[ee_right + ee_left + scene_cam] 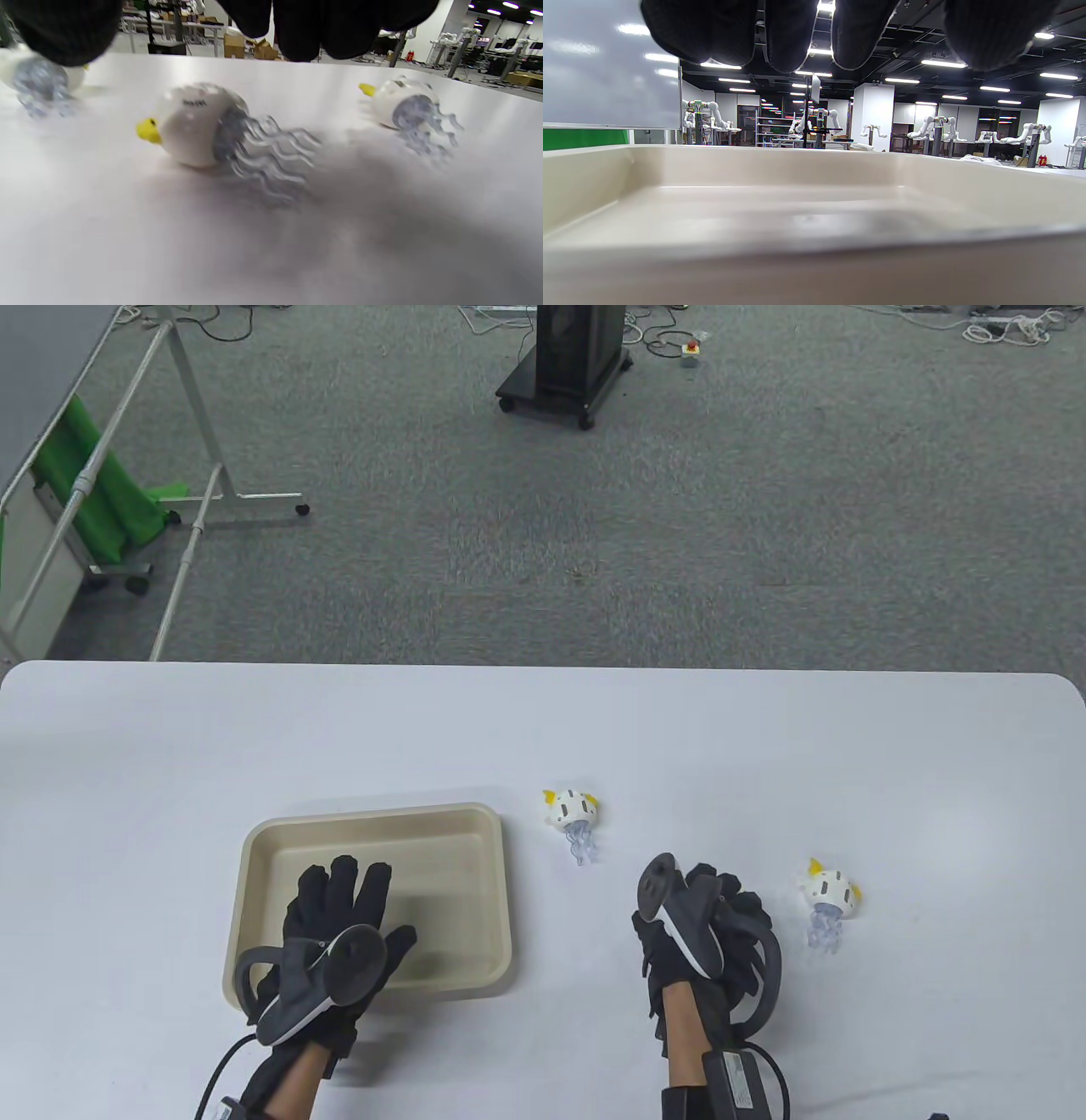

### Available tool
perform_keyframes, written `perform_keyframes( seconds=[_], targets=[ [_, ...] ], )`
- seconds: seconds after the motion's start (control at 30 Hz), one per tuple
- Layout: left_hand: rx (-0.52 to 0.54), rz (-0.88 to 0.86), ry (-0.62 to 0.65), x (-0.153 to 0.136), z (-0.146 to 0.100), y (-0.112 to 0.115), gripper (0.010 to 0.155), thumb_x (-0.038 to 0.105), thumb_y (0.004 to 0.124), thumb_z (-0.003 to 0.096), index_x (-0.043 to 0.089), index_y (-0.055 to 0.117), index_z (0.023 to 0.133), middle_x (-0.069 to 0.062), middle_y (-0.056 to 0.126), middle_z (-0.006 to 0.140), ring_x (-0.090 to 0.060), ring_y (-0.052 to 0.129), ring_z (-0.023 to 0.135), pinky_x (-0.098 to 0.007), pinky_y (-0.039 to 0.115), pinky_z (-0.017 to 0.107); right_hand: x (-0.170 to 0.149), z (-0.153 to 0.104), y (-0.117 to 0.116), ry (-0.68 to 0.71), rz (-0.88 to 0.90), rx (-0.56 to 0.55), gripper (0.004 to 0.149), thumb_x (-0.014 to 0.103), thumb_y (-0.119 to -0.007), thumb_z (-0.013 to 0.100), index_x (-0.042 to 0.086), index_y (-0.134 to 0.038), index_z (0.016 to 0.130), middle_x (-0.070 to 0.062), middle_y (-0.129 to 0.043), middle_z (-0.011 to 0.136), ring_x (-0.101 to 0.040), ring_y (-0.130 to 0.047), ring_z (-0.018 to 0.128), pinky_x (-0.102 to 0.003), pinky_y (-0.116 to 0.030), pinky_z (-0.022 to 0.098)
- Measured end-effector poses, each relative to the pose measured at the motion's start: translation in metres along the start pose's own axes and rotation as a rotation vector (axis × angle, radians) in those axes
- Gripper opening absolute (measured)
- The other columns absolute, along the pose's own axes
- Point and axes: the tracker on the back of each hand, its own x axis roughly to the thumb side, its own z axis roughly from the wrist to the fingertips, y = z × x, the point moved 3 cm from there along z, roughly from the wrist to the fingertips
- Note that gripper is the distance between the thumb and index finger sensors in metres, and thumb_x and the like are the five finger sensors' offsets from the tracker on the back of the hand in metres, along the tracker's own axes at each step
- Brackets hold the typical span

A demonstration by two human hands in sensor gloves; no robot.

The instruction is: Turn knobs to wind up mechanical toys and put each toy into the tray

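Near the desk's front edge, the left hand point(335, 937) hovered flat, fingers spread and holding nothing, over the beige tray point(263, 848). The right hand point(704, 937) hung further right with fingers bent downward; whether it gripped anything could not be told. The right wrist view showed a toy point(193, 125) beneath that hand, hidden in the table view. A second toy point(830, 897) lay just right of the hand, a third point(573, 810) farther back, beside the tray's far right corner.
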Motion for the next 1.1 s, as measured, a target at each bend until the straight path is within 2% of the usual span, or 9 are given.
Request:
perform_keyframes(
  seconds=[0.17,0.3,0.47,0.63,0.83,1.0,1.1],
  targets=[
    [0.003,0.004,0.005,0.001,0.000,0.000,0.083,0.065,0.072,0.0453,0.025,0.061,0.117,-0.016,0.060,0.119,-0.055,0.063,0.105,-0.063,0.065,0.071,-0.004,0.007,-0.022,-0.022,-0.025,0.072,0.092,0.059,-0.077,0.035,0.007,-0.048,0.105,-0.021,-0.061,0.105,-0.044,-0.073,0.085,-0.059,-0.062,0.066],
    [0.005,0.004,0.004,0.002,0.000,0.000,0.082,0.065,0.072,0.0453,0.025,0.062,0.117,-0.016,0.060,0.119,-0.054,0.064,0.105,-0.062,0.066,0.071,-0.005,0.011,-0.033,-0.051,-0.075,0.068,0.088,0.057,-0.079,0.035,0.009,-0.052,0.103,-0.018,-0.066,0.102,-0.039,-0.077,0.081,-0.055,-0.066,0.065],
    [0.000,0.005,0.002,0.001,0.000,0.000,0.082,0.065,0.072,0.0453,0.025,0.062,0.117,-0.016,0.061,0.118,-0.054,0.065,0.105,-0.062,0.067,0.070,-0.007,0.015,-0.040,-0.067,-0.062,-0.032,0.071,0.052,-0.080,0.036,0.013,-0.068,0.095,-0.011,-0.081,0.089,-0.031,-0.087,0.066,-0.050,-0.075,0.056],
    [-0.005,0.002,0.001,0.002,0.000,0.001,0.082,0.065,0.072,0.0454,0.025,0.063,0.116,-0.016,0.062,0.118,-0.054,0.066,0.104,-0.062,0.067,0.070,-0.008,0.016,-0.038,-0.053,-0.006,-0.103,0.064,0.050,-0.084,0.035,0.014,-0.077,0.087,-0.006,-0.089,0.078,-0.026,-0.091,0.055,-0.047,-0.079,0.050],
    [-0.004,-0.055,-0.002,0.001,0.000,0.001,0.081,0.064,0.072,0.0456,0.025,0.064,0.116,-0.016,0.063,0.118,-0.053,0.067,0.104,-0.061,0.068,0.070,0.004,0.005,-0.022,-0.003,0.044,-0.195,0.061,0.051,-0.087,0.031,0.017,-0.080,0.082,-0.003,-0.092,0.071,-0.023,-0.094,0.050,-0.044,-0.081,0.047],
    [-0.001,-0.135,-0.006,0.001,0.000,0.001,0.081,0.064,0.071,0.0459,0.025,0.064,0.116,-0.016,0.063,0.117,-0.052,0.068,0.104,-0.059,0.067,0.071,0.041,-0.028,0.010,0.135,0.209,-0.365,0.060,0.051,-0.087,0.030,0.017,-0.079,0.079,-0.002,-0.093,0.067,-0.022,-0.094,0.046,-0.044,-0.082,0.044],
    [0.033,-0.268,-0.018,-0.001,-0.002,-0.002,0.084,0.064,0.071,0.0465,0.020,0.059,0.117,-0.016,0.063,0.117,-0.050,0.070,0.103,-0.057,0.069,0.071,0.066,-0.050,0.029,0.221,0.343,-0.432,0.060,0.052,-0.088,0.029,0.017,-0.079,0.077,-0.001,-0.093,0.065,-0.021,-0.095,0.044,-0.043,-0.083,0.042]
  ],
)
